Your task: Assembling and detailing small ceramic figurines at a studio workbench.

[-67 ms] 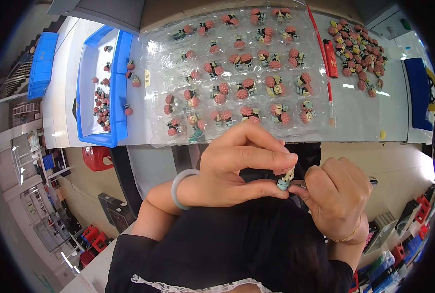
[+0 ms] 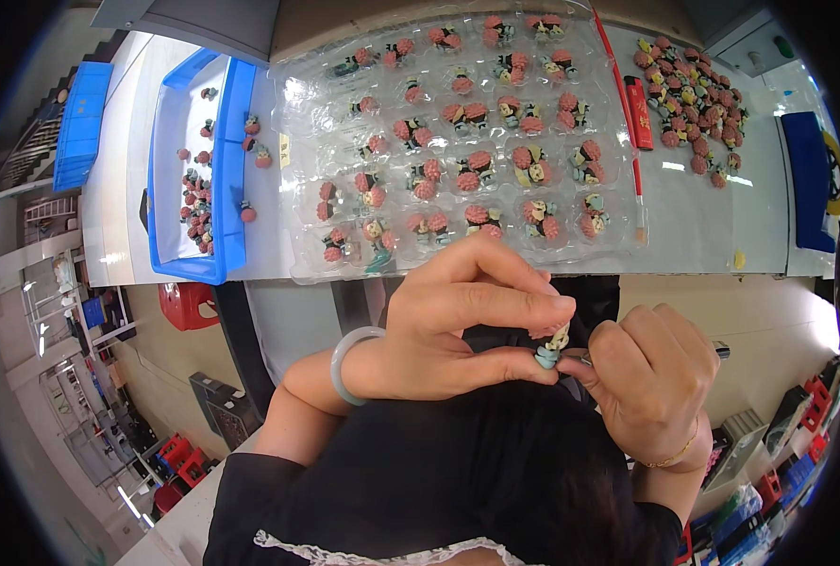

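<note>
1. Directly beyond the fingers spreads a glossy white tabletop (image 2: 713, 226), its near edge just past the left hand (image 2: 439, 321).
2. On it, ahead of the fingers, lies a thin, clear plastic tray (image 2: 311, 113) moulded into shiny hollows, many holding knobbly pink-and-dark figurines (image 2: 412, 134).
3. Left of the fingers, a smooth blue bin (image 2: 236, 189) contains more; ahead and to their right sits a loose heap (image 2: 689, 99).
4. Farther left, lower than the tabletop, a rounded red plastic object (image 2: 186, 307) shows against beige floor (image 2: 170, 363).
5. Left thumb and fingers pinch, nearly closed, a small figurine (image 2: 552, 353): bumpy pink, cream and smooth pale blue-green parts.
6. Just beside it, the right hand (image 2: 656, 382) curls tightly around a slim metallic tool (image 2: 721, 350), mostly hidden; whether its tip touches, I cannot tell.
</note>
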Motion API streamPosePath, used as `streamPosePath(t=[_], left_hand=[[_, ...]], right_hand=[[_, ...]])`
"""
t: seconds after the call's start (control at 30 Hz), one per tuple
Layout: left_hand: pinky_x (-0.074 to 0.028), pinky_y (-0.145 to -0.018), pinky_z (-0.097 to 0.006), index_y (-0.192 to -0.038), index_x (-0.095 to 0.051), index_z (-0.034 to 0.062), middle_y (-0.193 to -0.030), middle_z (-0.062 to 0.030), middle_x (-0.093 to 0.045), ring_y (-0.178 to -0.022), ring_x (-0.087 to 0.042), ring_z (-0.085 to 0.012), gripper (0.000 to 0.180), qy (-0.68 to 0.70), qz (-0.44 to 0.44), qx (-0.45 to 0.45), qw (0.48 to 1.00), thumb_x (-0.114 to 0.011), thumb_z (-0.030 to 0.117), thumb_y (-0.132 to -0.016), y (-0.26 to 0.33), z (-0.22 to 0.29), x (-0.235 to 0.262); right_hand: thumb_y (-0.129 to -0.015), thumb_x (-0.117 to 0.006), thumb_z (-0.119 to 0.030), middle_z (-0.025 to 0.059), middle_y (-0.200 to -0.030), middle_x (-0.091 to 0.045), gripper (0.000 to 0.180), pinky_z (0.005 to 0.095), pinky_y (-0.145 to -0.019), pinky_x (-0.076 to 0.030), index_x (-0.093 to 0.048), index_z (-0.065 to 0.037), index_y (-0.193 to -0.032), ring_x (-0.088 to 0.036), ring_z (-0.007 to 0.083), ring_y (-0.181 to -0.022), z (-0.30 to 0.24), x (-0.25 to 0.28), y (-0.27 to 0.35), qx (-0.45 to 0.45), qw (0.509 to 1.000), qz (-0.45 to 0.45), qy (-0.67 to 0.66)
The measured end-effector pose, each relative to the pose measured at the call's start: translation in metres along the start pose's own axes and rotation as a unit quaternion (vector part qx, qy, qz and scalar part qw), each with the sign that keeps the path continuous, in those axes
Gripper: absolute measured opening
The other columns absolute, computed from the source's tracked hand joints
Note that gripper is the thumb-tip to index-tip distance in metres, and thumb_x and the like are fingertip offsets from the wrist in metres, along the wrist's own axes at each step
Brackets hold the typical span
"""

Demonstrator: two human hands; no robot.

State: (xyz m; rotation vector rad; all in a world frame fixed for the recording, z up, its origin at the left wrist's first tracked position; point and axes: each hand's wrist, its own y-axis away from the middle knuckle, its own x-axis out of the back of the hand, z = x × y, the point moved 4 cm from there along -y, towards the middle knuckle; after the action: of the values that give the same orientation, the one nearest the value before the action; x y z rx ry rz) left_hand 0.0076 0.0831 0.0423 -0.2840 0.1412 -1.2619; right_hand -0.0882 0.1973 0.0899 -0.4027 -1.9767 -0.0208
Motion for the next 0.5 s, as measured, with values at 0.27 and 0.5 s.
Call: streamPosePath(t=[0.27,0.5], left_hand=[[-0.042,-0.087,-0.033,-0.098,-0.057,0.0007,-0.093,-0.0099,-0.046,-0.083,-0.060,-0.0247,0.044,0.034,0.002,0.018,0.999,-0.075,0.009,-0.058,0.0014,-0.0021,-0.0007],[-0.042,-0.087,-0.032,-0.097,-0.057,0.0004,-0.093,-0.0096,-0.046,-0.083,-0.060,-0.0246,0.044,0.044,0.002,0.022,0.999,-0.075,0.007,-0.058,0.0004,-0.0039,-0.0008]], right_hand=[[-0.063,-0.064,-0.028,0.0051,-0.052,-0.033,0.030,0.0326,-0.039,-0.027,-0.046,-0.005,-0.059,-0.037,0.0218,-0.045,0.0004,-0.0017,0.0004,0.011,1.000,-0.007,-0.005],[-0.065,-0.063,-0.029,0.0056,-0.052,-0.032,0.030,0.0329,-0.039,-0.027,-0.045,-0.005,-0.060,-0.037,0.0222,-0.045,0.0022,-0.0039,-0.0003,0.004,1.000,0.002,-0.009]])
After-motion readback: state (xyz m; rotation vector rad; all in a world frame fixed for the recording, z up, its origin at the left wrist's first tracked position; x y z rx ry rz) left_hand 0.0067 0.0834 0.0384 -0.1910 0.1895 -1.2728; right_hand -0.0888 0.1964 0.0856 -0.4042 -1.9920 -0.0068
